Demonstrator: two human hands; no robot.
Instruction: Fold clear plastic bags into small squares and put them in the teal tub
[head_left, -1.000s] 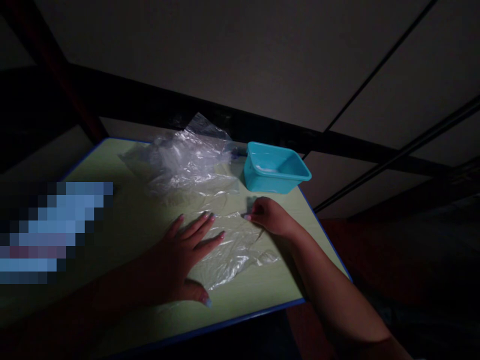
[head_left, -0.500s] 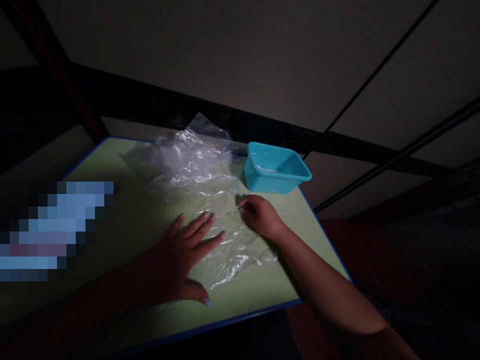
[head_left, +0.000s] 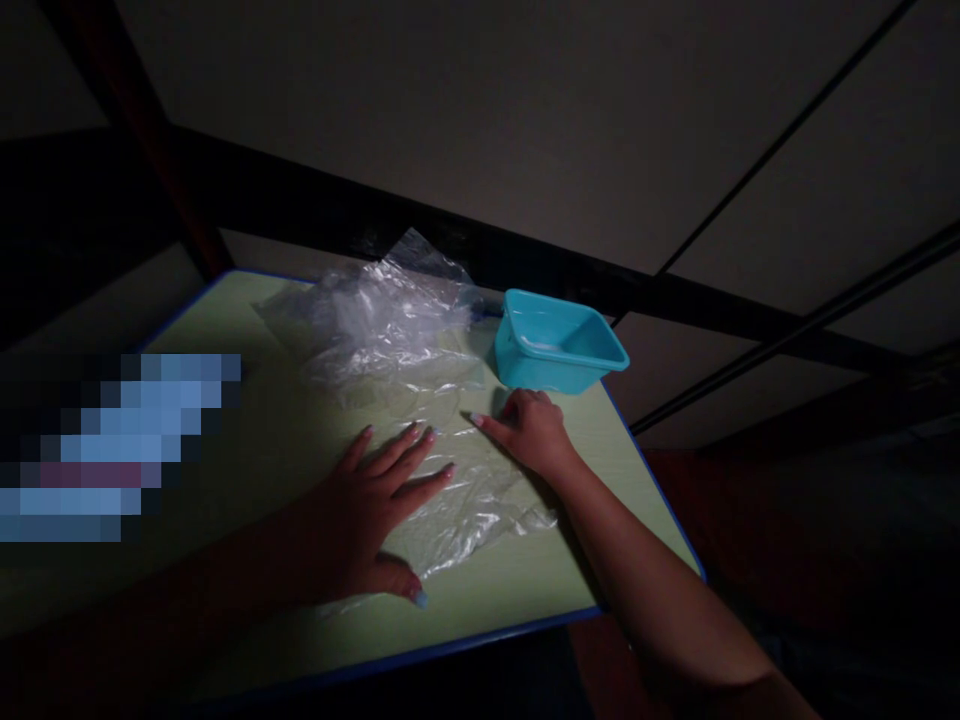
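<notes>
While the room around is very dim, a pale yellow-green table with a blue edge (head_left: pixel 622 480) catches most of the light, and its smooth top shows a faint grain. Behind the table stand large grey-brown flat panels (head_left: pixel 450 110), which are divided by thin dark lines and crossed by a wide black band (head_left: pixel 300 190). At the far left a dark red post (head_left: pixel 142 130) goes down at a slant, and to the right of the table the floor (head_left: pixel 675 490) looks dark red. The thin clear plastic sheet (head_left: pixel 480 525) lies on the near part of the table, between and under the two hands. It is almost flat but wrinkled, with bright white creases, and the table colour is visible through it. The left hand (head_left: pixel 367 515) is spread over the sheet with fingers apart and palm down, and it grasps nothing. The right hand (head_left: pixel 532 432) has curled fingers and a stretched thumb near the upper part of the sheet; whether it pinches some plastic, I cannot tell. Beyond the sheet there is a loose, crumpled heap of clear plastic (head_left: pixel 375 315), with one pointed corner standing up; where the two meet is not clear. Beside the heap, near the far right corner, an open turquoise rectangular plastic tub (head_left: pixel 559 375) stands upright, just beyond the right hand.
</notes>
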